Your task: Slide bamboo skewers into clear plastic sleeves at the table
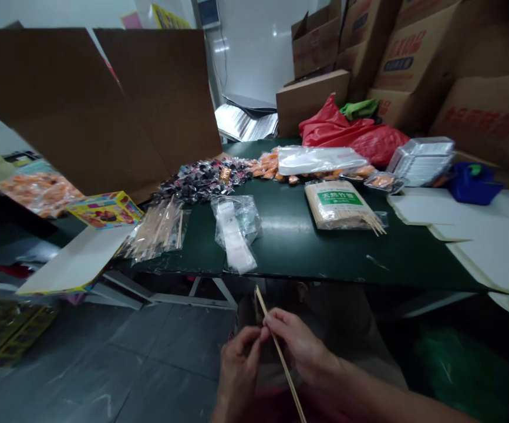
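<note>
In front of my lap, below the table edge, my right hand pinches a few thin bamboo sticks that slant from upper left to lower right. My left hand is beside it, thumb and forefinger pressed together close to the sticks; what lies between them is hidden. On the table ahead is a clear plastic bag with white strips. A pack of bamboo sticks with a green label lies to the right, some sticks poking out. Bagged sticks lie on the left.
The dark green table carries a heap of small dark packets, orange packets, a red plastic bag, foil trays, a blue container and white sheets. Cardboard boxes are stacked behind.
</note>
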`<state>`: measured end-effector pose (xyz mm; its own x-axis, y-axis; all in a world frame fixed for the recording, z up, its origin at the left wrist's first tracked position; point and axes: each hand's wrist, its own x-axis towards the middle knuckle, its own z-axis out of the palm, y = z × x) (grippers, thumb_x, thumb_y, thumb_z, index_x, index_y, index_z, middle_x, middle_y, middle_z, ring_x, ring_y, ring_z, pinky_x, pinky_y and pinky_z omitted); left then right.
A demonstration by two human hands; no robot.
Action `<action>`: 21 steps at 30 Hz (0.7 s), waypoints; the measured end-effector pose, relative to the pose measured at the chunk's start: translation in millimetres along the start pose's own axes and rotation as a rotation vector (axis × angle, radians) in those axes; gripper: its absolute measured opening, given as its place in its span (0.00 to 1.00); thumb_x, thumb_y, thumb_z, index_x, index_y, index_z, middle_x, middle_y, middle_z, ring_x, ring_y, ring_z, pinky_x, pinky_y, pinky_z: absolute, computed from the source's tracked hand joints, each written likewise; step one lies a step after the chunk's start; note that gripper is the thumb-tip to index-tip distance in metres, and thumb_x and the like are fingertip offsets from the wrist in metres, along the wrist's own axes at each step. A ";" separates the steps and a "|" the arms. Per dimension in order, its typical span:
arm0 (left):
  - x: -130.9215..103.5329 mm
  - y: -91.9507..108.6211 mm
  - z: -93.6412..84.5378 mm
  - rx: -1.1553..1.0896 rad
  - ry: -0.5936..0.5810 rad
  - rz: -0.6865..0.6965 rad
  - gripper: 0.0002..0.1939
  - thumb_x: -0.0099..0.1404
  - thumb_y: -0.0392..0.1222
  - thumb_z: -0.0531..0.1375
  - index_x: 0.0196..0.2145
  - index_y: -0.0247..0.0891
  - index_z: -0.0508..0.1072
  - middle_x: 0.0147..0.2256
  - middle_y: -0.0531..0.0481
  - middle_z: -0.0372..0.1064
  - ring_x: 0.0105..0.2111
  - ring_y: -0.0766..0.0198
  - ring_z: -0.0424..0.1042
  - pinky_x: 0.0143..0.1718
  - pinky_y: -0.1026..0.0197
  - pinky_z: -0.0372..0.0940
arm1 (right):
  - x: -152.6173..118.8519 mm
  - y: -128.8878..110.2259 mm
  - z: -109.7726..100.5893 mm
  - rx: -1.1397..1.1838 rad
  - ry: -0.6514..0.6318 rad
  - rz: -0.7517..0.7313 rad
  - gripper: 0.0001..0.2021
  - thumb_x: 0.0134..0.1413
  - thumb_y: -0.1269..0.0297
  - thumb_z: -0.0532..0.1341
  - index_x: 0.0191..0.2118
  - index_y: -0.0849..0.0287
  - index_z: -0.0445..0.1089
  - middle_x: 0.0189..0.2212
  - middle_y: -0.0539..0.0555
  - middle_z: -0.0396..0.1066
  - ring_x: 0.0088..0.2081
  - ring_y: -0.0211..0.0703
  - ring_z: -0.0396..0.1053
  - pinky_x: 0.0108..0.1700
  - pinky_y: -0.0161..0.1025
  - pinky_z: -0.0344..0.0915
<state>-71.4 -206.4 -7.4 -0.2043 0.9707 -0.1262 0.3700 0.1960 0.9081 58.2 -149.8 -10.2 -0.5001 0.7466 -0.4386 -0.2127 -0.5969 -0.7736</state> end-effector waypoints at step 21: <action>5.9 -13.4 -6.6 -0.810 -0.125 -0.564 0.09 0.48 0.40 0.67 0.27 0.33 0.75 0.18 0.54 0.66 0.19 0.71 0.65 0.23 0.68 0.61 | -43.4 -26.2 -47.9 -0.517 -0.215 -0.006 0.17 0.60 0.55 0.54 0.42 0.64 0.71 0.16 0.43 0.50 0.18 0.30 0.46 0.20 0.30 0.43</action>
<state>-83.5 -204.2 -17.7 -0.0455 0.7814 -0.6224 -0.4922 0.5246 0.6947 125.6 -152.5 7.2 -0.6714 0.6410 -0.3719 0.1960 -0.3305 -0.9232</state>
